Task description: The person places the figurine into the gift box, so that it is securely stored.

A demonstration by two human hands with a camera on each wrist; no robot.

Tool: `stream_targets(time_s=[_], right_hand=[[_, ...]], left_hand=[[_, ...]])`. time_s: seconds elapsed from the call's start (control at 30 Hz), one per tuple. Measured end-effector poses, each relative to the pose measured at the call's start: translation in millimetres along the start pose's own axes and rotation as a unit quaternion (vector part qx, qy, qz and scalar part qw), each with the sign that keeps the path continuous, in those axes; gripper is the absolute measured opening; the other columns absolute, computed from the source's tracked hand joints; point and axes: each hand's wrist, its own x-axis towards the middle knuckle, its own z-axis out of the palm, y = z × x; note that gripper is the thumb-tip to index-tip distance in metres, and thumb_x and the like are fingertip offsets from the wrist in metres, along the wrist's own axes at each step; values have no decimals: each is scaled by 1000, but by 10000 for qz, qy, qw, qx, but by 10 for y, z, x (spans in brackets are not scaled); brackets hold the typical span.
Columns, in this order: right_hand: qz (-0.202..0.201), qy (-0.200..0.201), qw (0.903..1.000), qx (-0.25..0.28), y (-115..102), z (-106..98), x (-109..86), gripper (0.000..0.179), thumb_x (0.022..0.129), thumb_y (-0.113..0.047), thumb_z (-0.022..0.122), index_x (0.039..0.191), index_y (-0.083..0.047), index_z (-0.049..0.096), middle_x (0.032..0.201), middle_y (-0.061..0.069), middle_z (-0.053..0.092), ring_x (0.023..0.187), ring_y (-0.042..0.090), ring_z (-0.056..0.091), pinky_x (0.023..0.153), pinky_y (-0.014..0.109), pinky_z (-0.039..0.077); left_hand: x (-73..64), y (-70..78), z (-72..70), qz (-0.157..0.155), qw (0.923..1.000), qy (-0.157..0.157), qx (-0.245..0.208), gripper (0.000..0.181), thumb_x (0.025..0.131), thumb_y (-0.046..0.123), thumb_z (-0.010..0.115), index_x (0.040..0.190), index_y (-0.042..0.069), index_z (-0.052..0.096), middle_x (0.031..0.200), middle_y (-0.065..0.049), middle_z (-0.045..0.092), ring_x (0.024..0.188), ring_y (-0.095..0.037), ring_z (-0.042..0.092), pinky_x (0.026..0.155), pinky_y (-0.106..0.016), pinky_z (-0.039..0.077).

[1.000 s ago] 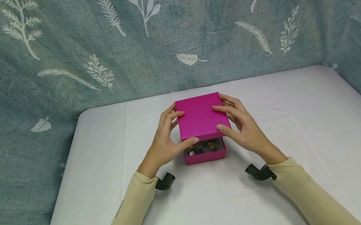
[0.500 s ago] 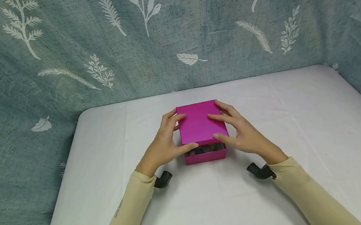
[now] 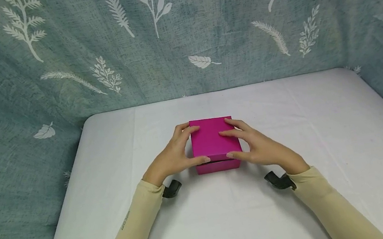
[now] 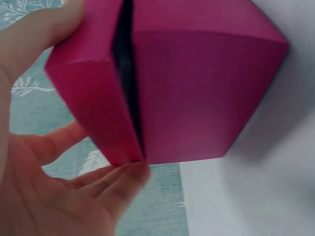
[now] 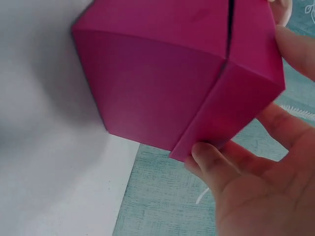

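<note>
A magenta lid (image 3: 213, 139) sits over a square magenta box (image 3: 218, 167) on the table. My left hand (image 3: 171, 155) grips the lid's left side, thumb at the front edge and fingers at the back corner. On the other side my right hand (image 3: 261, 146) holds the lid likewise, with one finger on its top. The left wrist view shows a dark gap between the lid (image 4: 93, 98) and the box (image 4: 197, 93). In the right wrist view the lid (image 5: 236, 105) meets the box wall (image 5: 147, 88) with only a narrow gap. The box's contents are hidden.
A white cloth (image 3: 226, 222) covers the table around the box. Behind it hangs a green-blue curtain (image 3: 185, 78) with white leaf prints. A black wrist mount (image 3: 172, 189) shows under the left wrist, another black mount (image 3: 279, 180) under the right.
Both hands have brought the lid down and toward the front, onto the box. The small items seen inside the box earlier are now covered.
</note>
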Motion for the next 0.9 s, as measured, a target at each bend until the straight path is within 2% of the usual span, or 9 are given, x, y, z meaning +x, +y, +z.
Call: stream_targets(time_s=[0.2,0.4,0.57,0.7,0.9], right_hand=[[-48,-252,9996,-101,-22,-17,-21,56,89,-25,74,140,-12,54,159,16,24,144,39,28,109,56,37],[-88,-305,9993,-178,6,-21,-27,53,88,-26,74,137,-13,57,157,16,26,143,39,30,108,54,39],[-95,-345,9991,-233,40,-13,-27,54,87,-26,75,136,-14,57,156,15,28,144,39,28,109,54,38],[-103,-363,9988,-328,65,10,-13,57,86,-27,76,138,-12,55,155,15,29,145,38,25,111,55,36],[-125,-325,9980,-527,74,41,-2,66,86,-30,77,143,-11,49,154,14,29,144,35,29,111,53,37]], left_hand=[[-22,33,-16,-206,9989,-407,116,90,79,46,79,151,17,33,153,-13,25,135,-32,42,106,-48,44],[-14,25,0,-234,9985,-481,150,91,78,47,80,151,17,34,153,-12,24,132,-33,45,104,-47,46],[2,11,37,-281,9979,-543,219,98,77,47,81,153,13,31,153,-10,23,131,-32,47,104,-45,46],[7,7,60,-340,9971,-569,374,105,76,46,82,155,7,25,155,-8,21,133,-28,45,106,-41,45],[-2,8,81,-423,9955,-626,576,110,74,45,84,155,5,23,156,-10,19,133,-26,47,106,-38,45]])
